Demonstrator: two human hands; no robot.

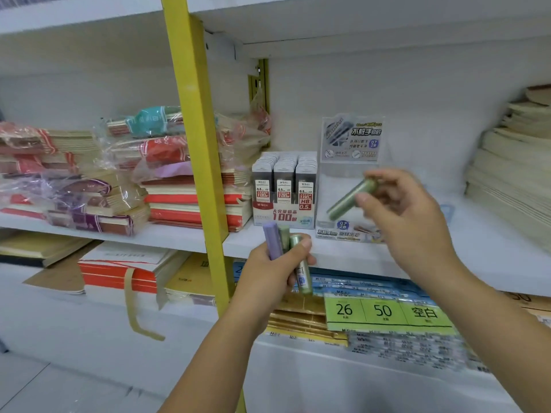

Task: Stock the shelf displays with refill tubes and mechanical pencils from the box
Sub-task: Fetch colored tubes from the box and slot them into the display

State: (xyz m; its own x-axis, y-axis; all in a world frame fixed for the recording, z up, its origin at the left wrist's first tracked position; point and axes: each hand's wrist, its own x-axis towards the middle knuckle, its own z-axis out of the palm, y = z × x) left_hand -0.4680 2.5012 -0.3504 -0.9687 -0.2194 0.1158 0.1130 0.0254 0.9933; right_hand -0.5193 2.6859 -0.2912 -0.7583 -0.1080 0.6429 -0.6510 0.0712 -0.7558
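Facing a white shelf (417, 263) split by a slanting yellow upright (193, 129). Left of the upright, piled on the same shelf: plastic-wrapped notebooks (119, 174) in red, purple and teal. Far right, on the shelf: a tall stack of pale paper (512, 174). Mid-shelf, just right of the upright: a grey display of 0.5 HB lead boxes (284, 189), packed full, and touching its right side a clear display (351, 138) with a printed header card. Below the shelf edge: a green price label (384, 312) reading 26 and 50. In front of the clear display, raised and blurred: right grip (408, 210), fingers and thumb pinching one end of a single green refill tube (351, 198), tube tilted with its free end low and to the left, over the display's open front. Lower, before the shelf edge: left grip (271, 272), curled tight round a small bunch of upright tubes, namely one purple tube (272, 239) and two more green tubes (299, 263).
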